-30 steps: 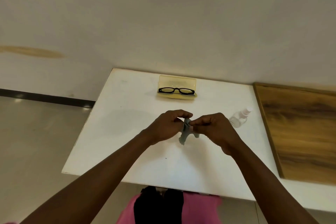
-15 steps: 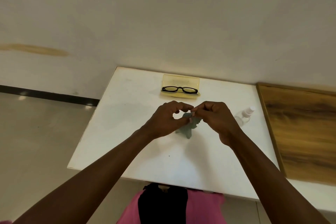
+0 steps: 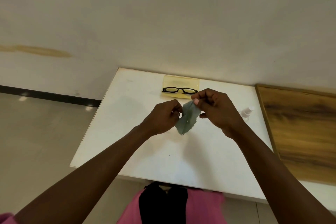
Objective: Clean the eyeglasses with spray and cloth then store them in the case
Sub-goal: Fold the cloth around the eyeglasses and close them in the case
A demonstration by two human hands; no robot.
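Since a second ago both hands have risen, spreading the grey cloth [image 3: 187, 120] wider: left hand [image 3: 163, 116] and right hand [image 3: 216, 109] each pinch it. Eyeglasses [image 3: 179, 90] lie crosswise in the open yellow case [image 3: 181, 82] just beyond, nearer the right hand.

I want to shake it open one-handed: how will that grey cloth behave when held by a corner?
Probably floppy: the cloth sags in folds between the left hand and right hand. It looks thin and light, so likely drapes rather than springing flat.
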